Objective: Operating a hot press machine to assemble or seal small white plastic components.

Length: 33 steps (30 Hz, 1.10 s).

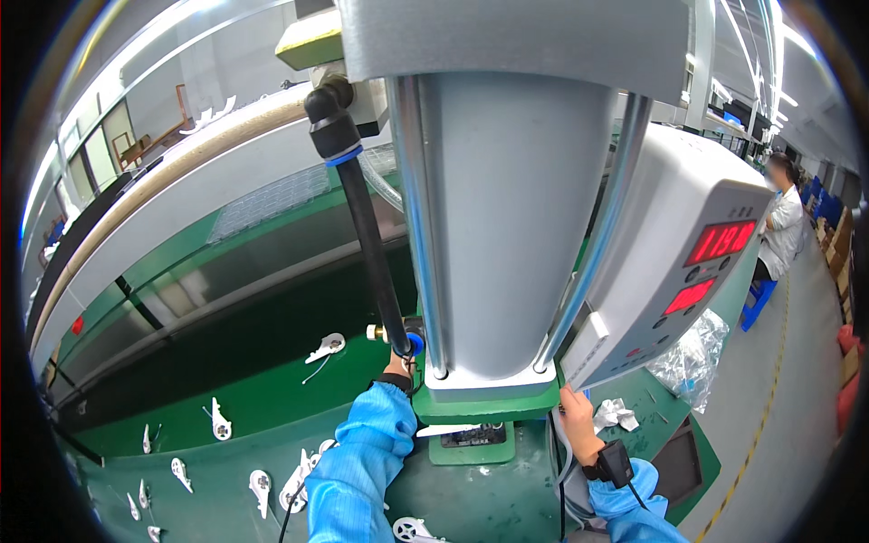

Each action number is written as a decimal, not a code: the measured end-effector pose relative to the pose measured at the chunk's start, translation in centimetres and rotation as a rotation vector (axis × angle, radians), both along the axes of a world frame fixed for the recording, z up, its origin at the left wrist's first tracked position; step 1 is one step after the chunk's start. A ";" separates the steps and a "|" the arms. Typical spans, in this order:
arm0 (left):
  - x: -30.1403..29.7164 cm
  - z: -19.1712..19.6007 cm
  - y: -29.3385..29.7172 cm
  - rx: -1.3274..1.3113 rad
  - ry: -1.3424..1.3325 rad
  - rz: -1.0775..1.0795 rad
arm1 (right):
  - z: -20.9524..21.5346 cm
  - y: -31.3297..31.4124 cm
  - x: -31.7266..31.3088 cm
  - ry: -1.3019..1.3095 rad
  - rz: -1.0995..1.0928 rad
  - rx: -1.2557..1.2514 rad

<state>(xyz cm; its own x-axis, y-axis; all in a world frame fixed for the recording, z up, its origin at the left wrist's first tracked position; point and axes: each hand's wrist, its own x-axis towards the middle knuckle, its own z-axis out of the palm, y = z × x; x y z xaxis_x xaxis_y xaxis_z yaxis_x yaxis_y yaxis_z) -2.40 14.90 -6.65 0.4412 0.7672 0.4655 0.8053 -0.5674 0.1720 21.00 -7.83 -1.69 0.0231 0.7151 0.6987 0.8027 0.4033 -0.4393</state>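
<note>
A pneumatic press with a grey cylinder (511,226) stands in front of me, on a green plate (489,407). Below that plate a dark fixture (473,436) sits on a green base, and a white strip-like piece (448,430) shows at its left. My left hand (398,365) is at the press's left side, by a black air hose (367,244); its fingers are hidden. On the other side my right hand (579,418) reaches up beside the press, close to the lower corner of a white control box (670,253). Its fingertips are hard to make out.
Several white plastic parts (260,487), some with thin wires, lie scattered on the green bench at left. Right of the press are crumpled white paper (615,414), a clear plastic bag (697,357) and a dark tray (679,471). Another person (783,217) sits farther right.
</note>
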 end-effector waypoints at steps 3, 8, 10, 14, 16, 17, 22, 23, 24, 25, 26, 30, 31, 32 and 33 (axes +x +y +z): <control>0.3 2.3 -1.7 -0.061 0.078 0.176 | 0.8 0.1 -0.1 0.047 0.060 -0.027; 0.8 2.6 -2.0 -0.049 0.073 0.152 | 1.2 0.1 -0.4 0.092 0.047 -0.030; 0.6 1.2 -2.6 -0.033 0.059 0.131 | 1.3 -0.1 -0.3 0.078 0.035 -0.022; -2.4 -4.1 -3.4 0.024 0.019 0.111 | 0.8 -0.3 -0.9 0.077 0.056 -0.061; -2.7 -6.2 -3.3 0.034 -0.002 0.086 | 0.3 -0.6 -0.4 0.053 0.048 -0.085; -2.0 -7.1 -2.7 0.032 -0.012 0.064 | 0.0 -0.8 0.1 0.037 0.025 -0.094; -2.3 -6.6 -1.3 -0.010 0.006 0.034 | -2.0 -0.5 0.5 0.077 0.013 -0.250; -2.8 -8.2 -2.0 -0.023 0.012 0.025 | -2.3 -0.5 0.8 0.074 0.010 -0.258; -3.0 -7.9 -1.8 -0.033 0.020 0.016 | -2.5 -0.4 0.9 0.021 0.007 -0.237; -2.5 -7.5 -1.5 -0.043 0.029 0.007 | -2.8 -0.2 1.0 -0.031 0.003 -0.216; -2.4 -7.6 -1.7 -0.054 0.038 -0.003 | -3.5 -0.3 1.2 0.096 -0.011 -0.258; 1.3 4.3 4.4 -0.097 0.083 -0.003 | -2.7 -0.3 0.3 -0.027 -0.026 -0.192; 0.8 4.4 4.1 -0.097 0.088 -0.003 | -2.4 -0.4 0.4 -0.022 -0.026 -0.193; -0.1 4.9 3.5 -0.145 0.067 -0.059 | -2.2 -0.5 0.4 -0.026 -0.031 -0.182; -1.0 5.5 2.7 -0.192 0.045 -0.114 | -1.8 -0.5 0.2 -0.030 -0.035 -0.170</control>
<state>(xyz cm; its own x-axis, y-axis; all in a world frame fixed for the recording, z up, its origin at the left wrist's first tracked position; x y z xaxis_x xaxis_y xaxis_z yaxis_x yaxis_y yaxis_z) -3.38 17.58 -1.15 0.5469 0.7842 0.2931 0.7474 -0.6151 0.2511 21.23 -8.36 -3.52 0.0313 0.8222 0.5684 0.8287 0.2966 -0.4746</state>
